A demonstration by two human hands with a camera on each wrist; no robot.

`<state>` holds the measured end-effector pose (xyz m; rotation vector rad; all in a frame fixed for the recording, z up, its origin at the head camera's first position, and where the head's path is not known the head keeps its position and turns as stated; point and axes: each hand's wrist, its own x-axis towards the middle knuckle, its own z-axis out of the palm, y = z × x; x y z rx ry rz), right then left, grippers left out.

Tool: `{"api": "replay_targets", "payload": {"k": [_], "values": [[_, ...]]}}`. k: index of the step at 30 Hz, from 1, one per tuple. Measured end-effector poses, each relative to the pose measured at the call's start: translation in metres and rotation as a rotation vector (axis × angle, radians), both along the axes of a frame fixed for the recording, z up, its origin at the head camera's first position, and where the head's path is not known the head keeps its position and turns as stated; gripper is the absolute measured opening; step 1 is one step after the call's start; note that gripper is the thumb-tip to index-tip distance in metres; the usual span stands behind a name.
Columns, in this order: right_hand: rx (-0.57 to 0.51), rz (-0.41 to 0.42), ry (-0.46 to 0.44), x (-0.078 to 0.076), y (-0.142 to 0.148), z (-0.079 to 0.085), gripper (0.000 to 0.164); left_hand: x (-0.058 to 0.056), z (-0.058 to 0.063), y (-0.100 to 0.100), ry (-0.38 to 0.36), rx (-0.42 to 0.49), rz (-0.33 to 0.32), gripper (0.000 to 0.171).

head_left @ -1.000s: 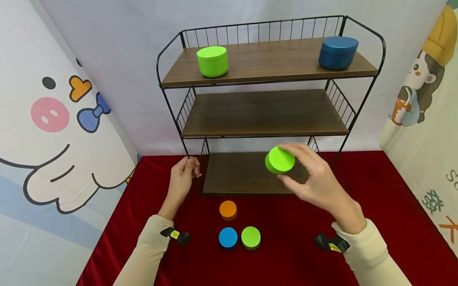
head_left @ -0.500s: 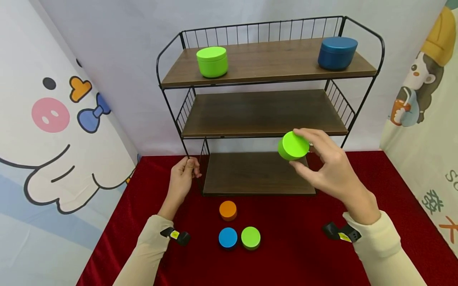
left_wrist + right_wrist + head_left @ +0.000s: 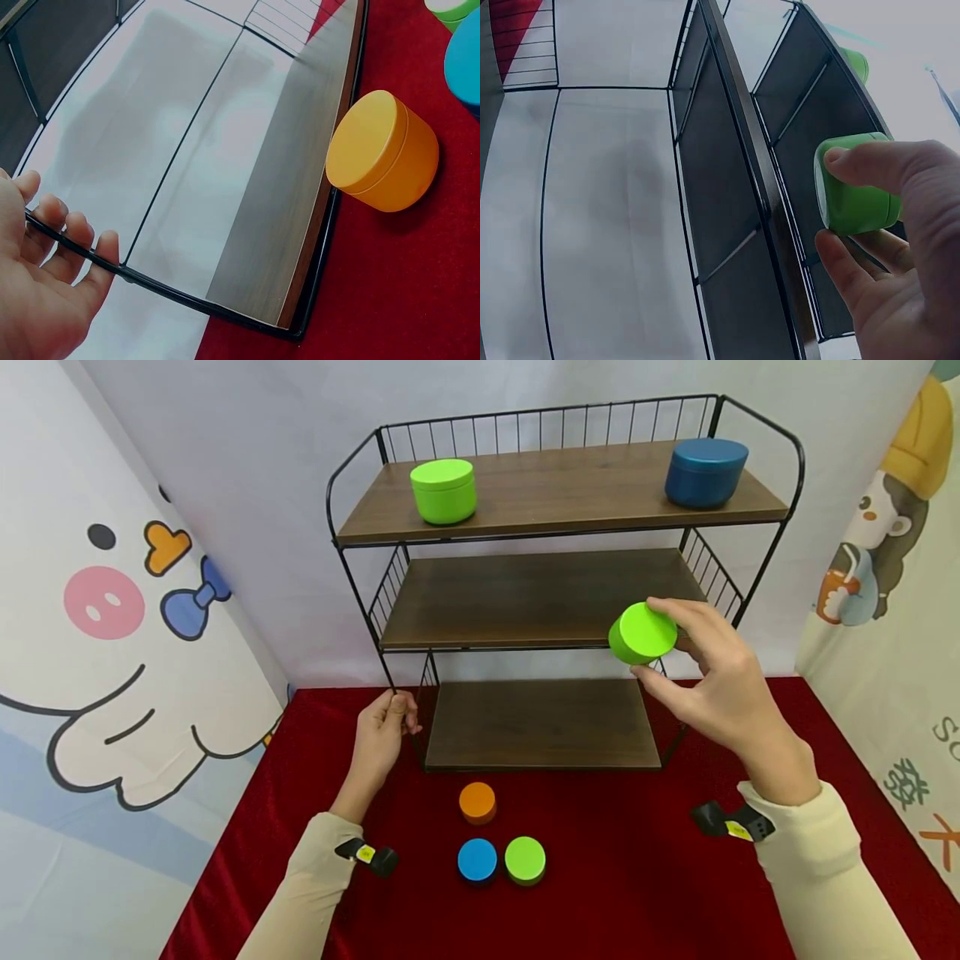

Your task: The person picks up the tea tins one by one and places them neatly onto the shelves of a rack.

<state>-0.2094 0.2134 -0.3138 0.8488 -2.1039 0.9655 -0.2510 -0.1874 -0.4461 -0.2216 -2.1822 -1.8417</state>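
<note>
My right hand (image 3: 712, 685) pinches a bright green round tin (image 3: 642, 633) between thumb and fingers, in front of the middle shelf's right part. The right wrist view shows this green tin from the side, with the thumb pressed on its wall. At the left, my left hand (image 3: 381, 731) holds the black wire frame of a three-tier rack (image 3: 536, 533). In the left wrist view its fingers (image 3: 105, 259) curl round the frame's side rod. On the top shelf stand another green tin (image 3: 443, 493) at the left and a dark blue tin (image 3: 706, 473) at the right.
On the red cloth (image 3: 600, 893) before the rack stand an orange tin (image 3: 477, 802), a light blue tin (image 3: 477, 860) and a lighter green tin (image 3: 525, 860). Wooden boards form the middle shelf (image 3: 525, 597) and bottom shelf (image 3: 540, 727). Printed curtains hang on both sides.
My right hand has carried the green tin up and to the right, from before the bottom shelf to the middle shelf's front. The left hand has stayed on the frame.
</note>
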Motion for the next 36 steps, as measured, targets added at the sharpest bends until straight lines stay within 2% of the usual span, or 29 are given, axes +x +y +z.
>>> {"api": "replay_targets", "payload": {"k": [7,16,23,36], "values": [[-0.005,-0.014,0.044,-0.009,0.005,0.005,0.075,0.0,-0.001,-0.001,-0.001,-0.004,-0.001,0.041],[-0.023,-0.078,0.03,-0.017,0.01,0.002,0.072,0.0,-0.001,-0.001,-0.003,-0.002,-0.007,0.041],[0.02,-0.134,0.023,-0.022,0.013,0.003,0.067,0.0,-0.002,-0.002,-0.001,-0.005,-0.008,0.04],[0.047,-0.168,-0.029,-0.026,0.016,0.004,0.065,0.0,-0.002,-0.002,0.011,-0.009,-0.021,0.04]]}}
